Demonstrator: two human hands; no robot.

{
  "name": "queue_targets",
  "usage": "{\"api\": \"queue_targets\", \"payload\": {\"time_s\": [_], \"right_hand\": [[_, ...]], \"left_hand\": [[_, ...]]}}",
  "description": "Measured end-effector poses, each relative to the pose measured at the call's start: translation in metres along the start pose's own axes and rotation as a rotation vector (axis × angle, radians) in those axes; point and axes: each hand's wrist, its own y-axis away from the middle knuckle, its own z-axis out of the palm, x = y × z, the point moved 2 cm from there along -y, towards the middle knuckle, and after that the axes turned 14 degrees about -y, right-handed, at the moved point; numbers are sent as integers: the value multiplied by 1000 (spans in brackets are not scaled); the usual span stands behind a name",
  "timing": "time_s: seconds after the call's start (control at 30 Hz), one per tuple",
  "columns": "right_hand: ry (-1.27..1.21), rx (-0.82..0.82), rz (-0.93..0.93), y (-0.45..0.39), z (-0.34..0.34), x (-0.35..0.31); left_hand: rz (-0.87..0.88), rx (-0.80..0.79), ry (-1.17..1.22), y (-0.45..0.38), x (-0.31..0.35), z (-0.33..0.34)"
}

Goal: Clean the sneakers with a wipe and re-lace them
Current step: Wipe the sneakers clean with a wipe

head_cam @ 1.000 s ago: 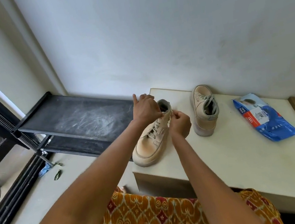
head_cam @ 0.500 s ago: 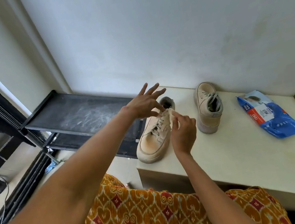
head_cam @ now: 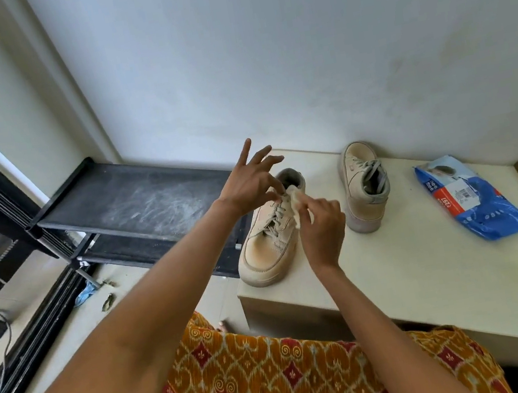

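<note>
At the near-left corner of the cream worktop (head_cam: pixel 403 275), the beige lace-up sneaker (head_cam: pixel 268 250) lies toe toward the person, long axis running away; left hand (head_cam: pixel 250 182) pinches a lace at its top eyelets, other fingers splayed, while right hand (head_cam: pixel 319 223), beside it, holds a white wipe (head_cam: pixel 296 201)

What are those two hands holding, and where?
Both hands pinch a white wipe over the near sneaker: left hand its top edge, right hand its lower part.
</note>
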Motion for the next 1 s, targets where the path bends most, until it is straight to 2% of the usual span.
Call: {"api": "queue_targets", "payload": {"time_s": [0.07, 0.2, 0.33, 0.4, 0.5, 0.57, 0.73, 1.0], "right_hand": [[17, -64, 61, -10, 7, -3], [196, -241, -145, 17, 10, 0], [179, -328, -234, 32, -5, 6], [151, -292, -134, 19, -8, 6], [-27, -142, 260, -14, -6, 16], [-81, -109, 418, -30, -1, 25], [-29, -307, 427, -39, 17, 34], [-294, -303, 490, -1, 1, 52]], "left_hand": [[-57, -11, -5, 2, 0, 1], [-167, -58, -34, 4, -5, 2], [-216, -74, -35, 6, -3, 1], [-238, -73, -23, 6, 0, 0], [-251, -70, 3, 7, 0, -2], [-254, -63, 6, 7, 3, -2], [-300, -20, 42, 8, 10, 0], [-339, -6, 34, 8, 13, 5]]}}
